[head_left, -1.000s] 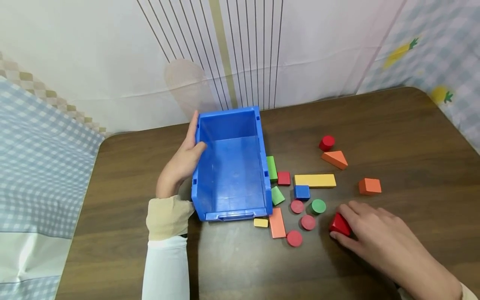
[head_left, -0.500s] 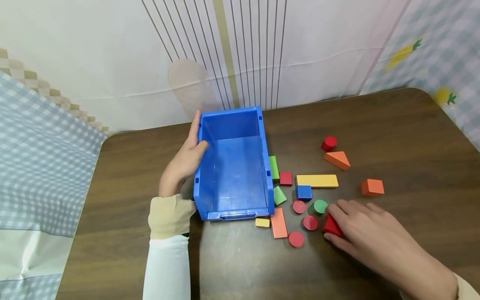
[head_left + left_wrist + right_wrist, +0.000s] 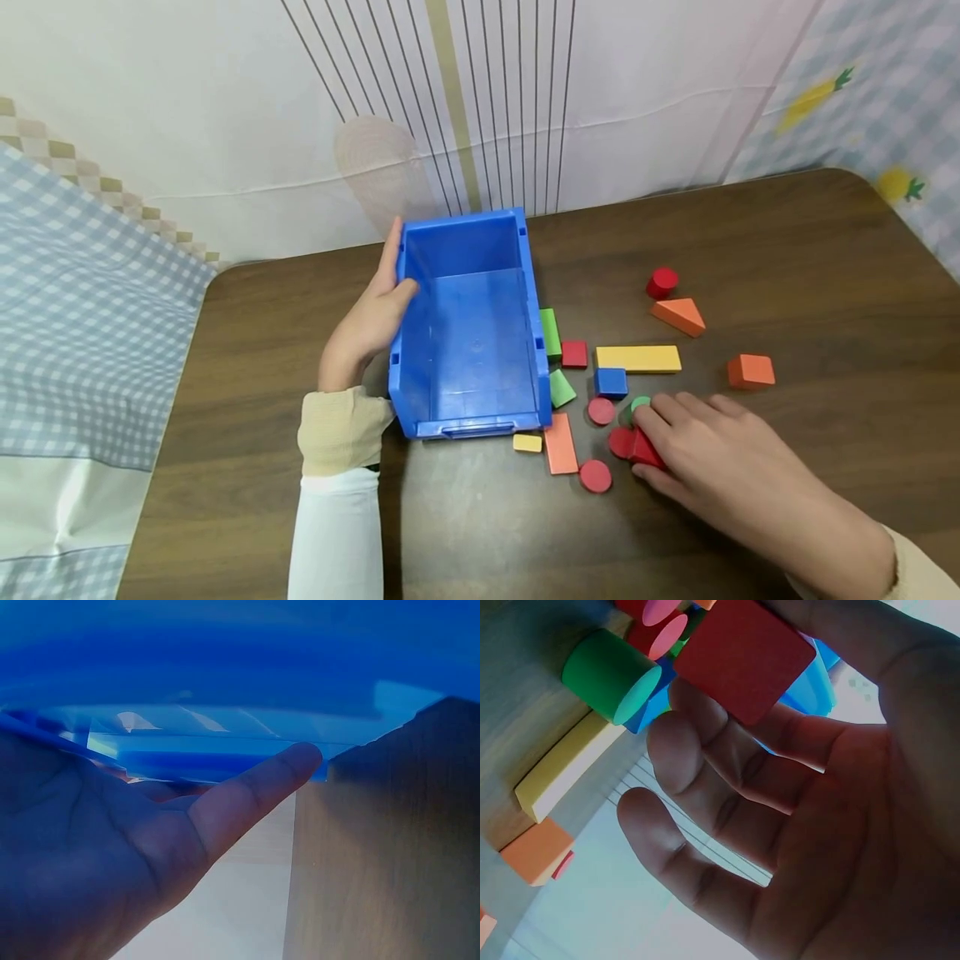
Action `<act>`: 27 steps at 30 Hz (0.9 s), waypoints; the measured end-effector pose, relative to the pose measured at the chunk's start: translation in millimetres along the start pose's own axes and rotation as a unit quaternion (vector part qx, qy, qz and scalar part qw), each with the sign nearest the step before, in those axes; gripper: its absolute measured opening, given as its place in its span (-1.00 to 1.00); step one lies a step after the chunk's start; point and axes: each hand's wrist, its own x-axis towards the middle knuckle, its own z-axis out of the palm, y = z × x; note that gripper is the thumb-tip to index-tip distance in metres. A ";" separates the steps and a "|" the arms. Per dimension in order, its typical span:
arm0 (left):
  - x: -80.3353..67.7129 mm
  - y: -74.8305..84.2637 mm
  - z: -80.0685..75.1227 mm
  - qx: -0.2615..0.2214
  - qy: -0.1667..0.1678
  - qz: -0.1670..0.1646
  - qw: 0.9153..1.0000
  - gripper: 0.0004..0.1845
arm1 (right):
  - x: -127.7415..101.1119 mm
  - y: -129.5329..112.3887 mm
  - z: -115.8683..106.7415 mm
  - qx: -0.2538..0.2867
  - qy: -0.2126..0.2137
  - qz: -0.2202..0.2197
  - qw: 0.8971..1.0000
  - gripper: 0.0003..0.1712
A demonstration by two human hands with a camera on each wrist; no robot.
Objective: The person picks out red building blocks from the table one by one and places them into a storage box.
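My left hand grips the left wall of a blue plastic bin, thumb over the rim; in the left wrist view the bin fills the upper part. My right hand pinches a red block low over the table. In the right wrist view the block shows a square face between thumb and fingers. Just left of it lies a red cylinder, seemingly touching it. A green cylinder stands behind, partly hidden by the fingers. Two more red cylinders, one nearer the bin, one in front, lie close.
Along the bin's right side are green blocks, a red block, an orange block and a small yellow block. A long yellow block touches a blue block. Orange pieces and a red cylinder lie farther right.
My right hand has slid left with the red block, up to the red cylinder and the green one. The left hand keeps its grip on the bin.
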 end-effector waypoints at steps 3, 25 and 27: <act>-0.7 1.3 -0.8 -0.001 0.000 0.003 1.000 -0.08 | 0.4 -0.1 -0.3 -0.003 0.006 -0.004 1.000 -0.44; -0.6 -1.6 -0.5 0.007 -0.004 0.008 1.000 -0.09 | 3.6 -5.7 -8.8 0.010 0.049 -0.026 0.998 -0.44; 0.2 -1.6 -0.2 0.007 -0.002 0.007 1.000 -0.09 | 5.3 -6.4 -8.9 0.011 0.039 -0.026 0.999 -0.43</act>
